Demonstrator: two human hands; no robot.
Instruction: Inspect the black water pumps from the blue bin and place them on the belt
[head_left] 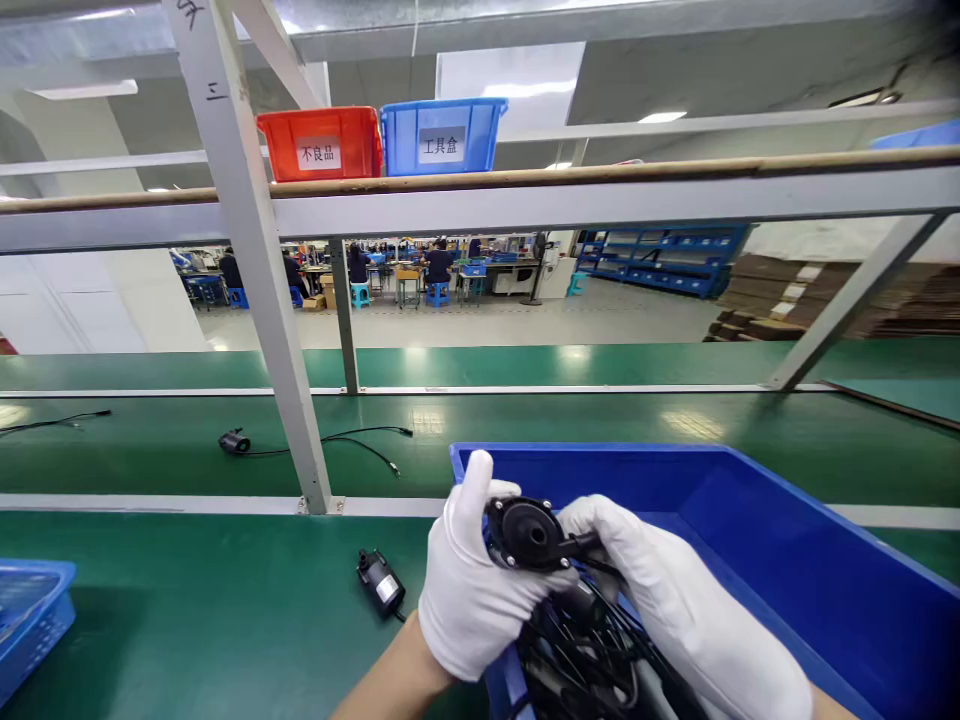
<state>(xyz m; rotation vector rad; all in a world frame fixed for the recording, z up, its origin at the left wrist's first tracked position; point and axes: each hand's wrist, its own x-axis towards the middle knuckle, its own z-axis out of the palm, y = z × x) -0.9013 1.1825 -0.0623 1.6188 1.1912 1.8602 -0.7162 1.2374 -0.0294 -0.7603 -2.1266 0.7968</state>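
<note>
Above the near end of a large blue bin (757, 530), my white-gloved left hand (472, 580) grips a small black pump (529, 533), thumb pointing up. The pump's round face with screws around its rim is turned toward me. My gloved right hand (675, 590) closes on the pump's right side, where a spout or cable sticks out; its fingertips are partly hidden. Beneath both hands, a tangle of black cables (585, 650) and more dark parts lies in the bin. Left of my left hand, another black pump (381, 583) with a white label rests on the green table.
A pump with a cable (235, 441) lies on the green belt beyond the white rail. A slanting white post (262, 260) stands at left. Red (322, 145) and blue (442, 138) boxes sit on the overhead shelf. A blue basket (34, 610) stands far left. People sit in the background.
</note>
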